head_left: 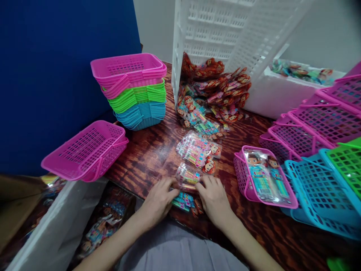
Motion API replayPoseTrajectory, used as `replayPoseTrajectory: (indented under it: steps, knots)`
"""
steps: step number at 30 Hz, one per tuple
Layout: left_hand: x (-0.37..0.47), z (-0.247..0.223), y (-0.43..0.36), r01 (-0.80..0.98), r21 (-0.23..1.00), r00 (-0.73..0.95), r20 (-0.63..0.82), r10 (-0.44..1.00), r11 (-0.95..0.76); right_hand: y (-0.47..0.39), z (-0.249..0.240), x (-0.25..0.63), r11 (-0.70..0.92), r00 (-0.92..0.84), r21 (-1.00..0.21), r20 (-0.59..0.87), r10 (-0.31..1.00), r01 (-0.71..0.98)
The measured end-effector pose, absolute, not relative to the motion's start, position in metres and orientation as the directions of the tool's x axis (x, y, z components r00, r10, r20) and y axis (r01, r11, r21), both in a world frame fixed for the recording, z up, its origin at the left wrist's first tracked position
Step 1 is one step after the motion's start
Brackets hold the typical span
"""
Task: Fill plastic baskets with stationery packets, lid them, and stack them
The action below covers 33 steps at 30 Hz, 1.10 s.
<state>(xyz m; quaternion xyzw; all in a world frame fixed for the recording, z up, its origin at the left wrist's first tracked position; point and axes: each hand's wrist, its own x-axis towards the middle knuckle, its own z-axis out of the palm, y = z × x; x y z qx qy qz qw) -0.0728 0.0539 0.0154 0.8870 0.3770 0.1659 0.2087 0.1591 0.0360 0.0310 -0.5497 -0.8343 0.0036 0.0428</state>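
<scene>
My left hand [160, 198] and my right hand [214, 200] are at the table's near edge, on either side of a clear packet [188, 177] with pastel sticks inside. The left fingers and thumb pinch its left edge; the right fingers close on its right edge. Beneath it, a blue-printed packet [183, 201] with cartoon heads lies between my hands, partly hidden. Just beyond, a fanned row of pink-printed packets [197, 148] lies on the wood. Farther back, a heap of similar packets [220, 88] spills from a white plastic crate [214, 28] tipped on its side.
Stacked pink, green and blue baskets [138, 96] stand at the back left. A single pink basket [87, 150] sits at the left table edge. On the right, a pink basket [239, 171] holds packets beside more baskets [318, 188]. A white foam box [296, 90] is behind.
</scene>
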Motion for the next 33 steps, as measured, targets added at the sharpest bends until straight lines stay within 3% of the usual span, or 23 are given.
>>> replayPoseTrajectory:
  steps: [9,18,33]
  knots:
    - [-0.075,0.005,0.039,0.610,0.525,0.601,0.180,0.778,-0.593,0.021,0.027,0.152,0.409,-0.393,-0.235,0.113,0.912,0.882]
    - [-0.075,0.000,0.031,0.618,0.472,0.585,0.257,0.769,-0.628,0.017,0.030,0.166,0.308,-0.306,-0.188,0.041,0.951,0.932]
    - [-0.068,-0.001,0.027,0.619,0.386,0.622,0.291,0.727,-0.684,0.009,0.043,0.159,0.286,-0.328,-0.333,-0.076,0.942,0.899]
